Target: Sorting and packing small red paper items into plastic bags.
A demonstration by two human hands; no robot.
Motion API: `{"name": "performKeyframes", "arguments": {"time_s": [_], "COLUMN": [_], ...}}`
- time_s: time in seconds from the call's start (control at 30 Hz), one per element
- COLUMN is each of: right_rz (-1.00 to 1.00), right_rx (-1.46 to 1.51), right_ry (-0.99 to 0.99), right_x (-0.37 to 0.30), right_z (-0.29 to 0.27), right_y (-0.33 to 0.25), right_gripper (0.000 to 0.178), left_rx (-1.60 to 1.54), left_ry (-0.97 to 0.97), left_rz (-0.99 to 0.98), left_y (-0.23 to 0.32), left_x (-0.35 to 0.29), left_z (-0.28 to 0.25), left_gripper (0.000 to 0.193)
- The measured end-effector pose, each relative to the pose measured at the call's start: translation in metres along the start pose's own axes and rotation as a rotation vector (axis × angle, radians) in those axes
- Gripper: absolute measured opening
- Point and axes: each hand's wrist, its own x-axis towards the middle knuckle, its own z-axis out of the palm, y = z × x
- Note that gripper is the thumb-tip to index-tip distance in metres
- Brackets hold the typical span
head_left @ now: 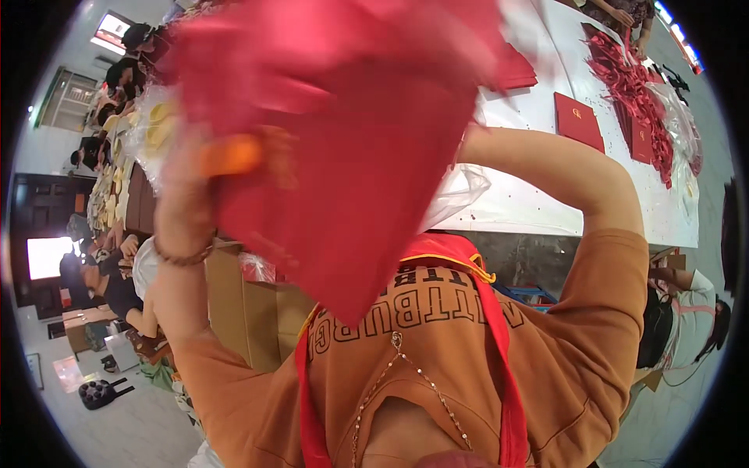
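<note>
At one to three o'clock we see a long white table [538, 204] with flat dark red folders [578, 120] and a heap of shiny red pieces [640, 93] on it. At nine o'clock a bright window [45, 256] shines in a dark wall. At seven o'clock the pale floor [133, 429] shows, with brown cardboard boxes [250, 312] just beside it. At eleven o'clock stands a second table with yellow pieces [109, 179].
</note>
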Motion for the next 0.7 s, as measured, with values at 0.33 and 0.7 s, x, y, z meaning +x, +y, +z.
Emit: {"name": "performKeyframes", "arguments": {"time_s": [0.33,0.7], "right_rz": [-0.336,-0.038], "right_rx": [0.126,0.208], "right_ry": [0.416,0.461], "right_x": [0.054,0.022], "right_z": [0.039,0.058], "right_y": [0.01,0.007], "right_gripper": [0.064,0.046], "left_rx": [-0.491,-0.471], "left_ry": [-0.052,0.152], "left_rz": [-0.737,-0.584], "left_y": [-0.104,-0.141], "left_x": [0.038,0.092], "left_z": [-0.034,-0.059], "left_gripper": [0.036,0.03]}}
